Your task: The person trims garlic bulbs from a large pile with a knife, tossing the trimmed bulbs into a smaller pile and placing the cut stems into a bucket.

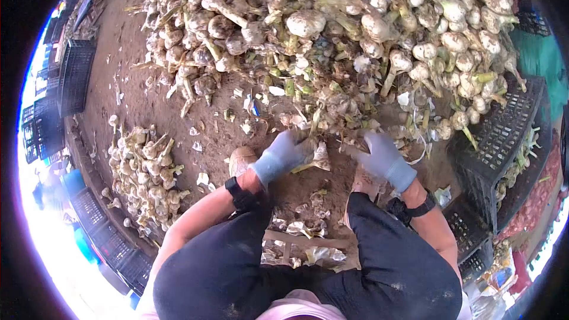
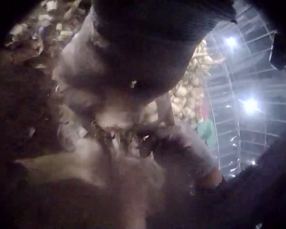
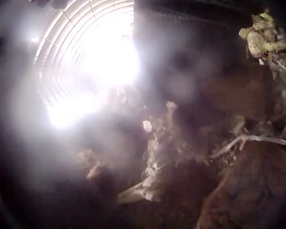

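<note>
In the head view the left hand (image 1: pixel 285 156), in a grey glove, is low over the dirt floor between the shoes, its blurred fingers at dry stalks and leaf scraps (image 1: pixel 320 157). Opposite it, the gloved right hand (image 1: pixel 383 157) has its fingers pointing inward, also blurred. A gap separates the two hands. Just beyond them rises a large heap of garlic bulbs with stalks (image 1: pixel 305 23). Whether either hand holds anything cannot be told; both wrist views are dark and blurred.
A smaller garlic pile (image 1: pixel 145 172) lies on the floor at left. Black crates (image 1: pixel 77 77) line the left side, and another crate (image 1: pixel 501 133) stands at right. Loose skins and a wooden bar (image 1: pixel 305 240) are between the legs.
</note>
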{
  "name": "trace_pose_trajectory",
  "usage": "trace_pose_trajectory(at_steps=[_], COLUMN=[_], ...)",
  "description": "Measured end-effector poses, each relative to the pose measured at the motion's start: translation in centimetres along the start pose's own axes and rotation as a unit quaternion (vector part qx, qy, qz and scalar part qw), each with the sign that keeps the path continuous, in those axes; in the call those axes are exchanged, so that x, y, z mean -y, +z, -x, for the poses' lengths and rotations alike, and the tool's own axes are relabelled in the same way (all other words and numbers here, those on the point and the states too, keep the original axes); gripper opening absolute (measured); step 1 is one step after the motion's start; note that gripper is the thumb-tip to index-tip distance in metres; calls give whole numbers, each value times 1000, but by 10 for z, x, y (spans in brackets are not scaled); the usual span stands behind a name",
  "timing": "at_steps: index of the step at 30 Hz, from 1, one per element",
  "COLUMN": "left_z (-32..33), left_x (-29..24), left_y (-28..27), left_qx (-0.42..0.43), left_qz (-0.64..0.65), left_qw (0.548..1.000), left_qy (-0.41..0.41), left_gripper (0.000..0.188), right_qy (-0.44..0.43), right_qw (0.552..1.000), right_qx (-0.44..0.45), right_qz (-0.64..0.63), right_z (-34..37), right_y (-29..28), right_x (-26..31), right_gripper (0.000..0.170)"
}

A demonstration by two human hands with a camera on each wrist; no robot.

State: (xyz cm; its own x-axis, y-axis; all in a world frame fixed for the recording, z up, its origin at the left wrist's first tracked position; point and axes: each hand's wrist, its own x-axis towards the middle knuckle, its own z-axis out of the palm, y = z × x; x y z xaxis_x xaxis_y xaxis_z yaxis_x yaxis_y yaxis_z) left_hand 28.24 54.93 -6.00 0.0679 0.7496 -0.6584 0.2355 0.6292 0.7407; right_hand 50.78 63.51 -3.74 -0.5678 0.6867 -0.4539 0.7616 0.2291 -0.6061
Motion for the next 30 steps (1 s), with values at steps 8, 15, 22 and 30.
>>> trace_pose_trajectory(at_steps=[8,15,22,30], left_z=[-42,-72,-86,-91], left_x=[-8,-71,-75,-91], left_y=[2,-19,-30,-41], left_qx=[-185,-164,-185,-133], left_qz=[-317,-421,-356,-412], left_qw=[929,892,914,898], left_qy=[47,-21,-57,-83], left_gripper=[34,33,32,34], right_qy=[2,-28,24,18], right_qw=[999,993,991,996], right_qx=[-43,-49,28,1], right_qz=[31,105,126,89], right_z=[-13,-57,-85,-86], right_y=[8,-21,-18,-2], right_x=[3,-6,-11,-13], right_gripper=[55,58,61,61])
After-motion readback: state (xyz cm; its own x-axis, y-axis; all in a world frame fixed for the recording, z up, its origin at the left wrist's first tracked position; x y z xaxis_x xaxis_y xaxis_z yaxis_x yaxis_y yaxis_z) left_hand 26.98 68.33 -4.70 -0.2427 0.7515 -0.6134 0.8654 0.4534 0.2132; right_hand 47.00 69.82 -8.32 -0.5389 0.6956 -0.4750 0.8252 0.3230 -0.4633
